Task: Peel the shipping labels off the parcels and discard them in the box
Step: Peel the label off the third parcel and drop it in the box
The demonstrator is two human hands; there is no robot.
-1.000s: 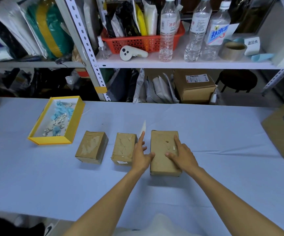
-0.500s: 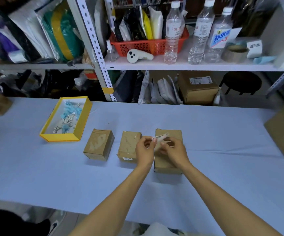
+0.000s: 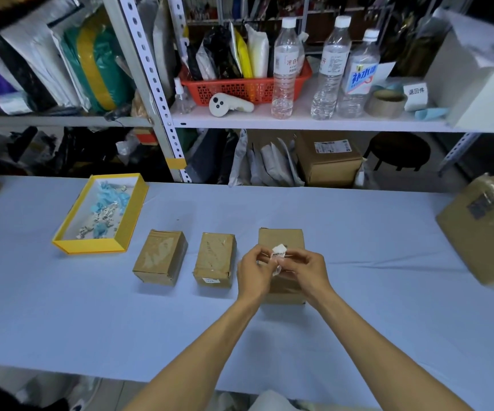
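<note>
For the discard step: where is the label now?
Head view, centre: the label is pinched by left hand and right hand, over the row's right parcel.

On the pale blue cloth-covered table [image 3: 358, 232] a squat brown cardboard parcel [image 3: 160, 256], a narrow brown cardboard parcel [image 3: 214, 259] and a long brown cardboard parcel [image 3: 281, 238] stood in a row, left to right, apart. A shallow yellow cardboard box [image 3: 88, 248] lay behind and left of them. Above the long parcel, left hand [image 3: 253, 271] and right hand [image 3: 308, 268] met on a crumpled white paper label [image 3: 278, 252].
</note>
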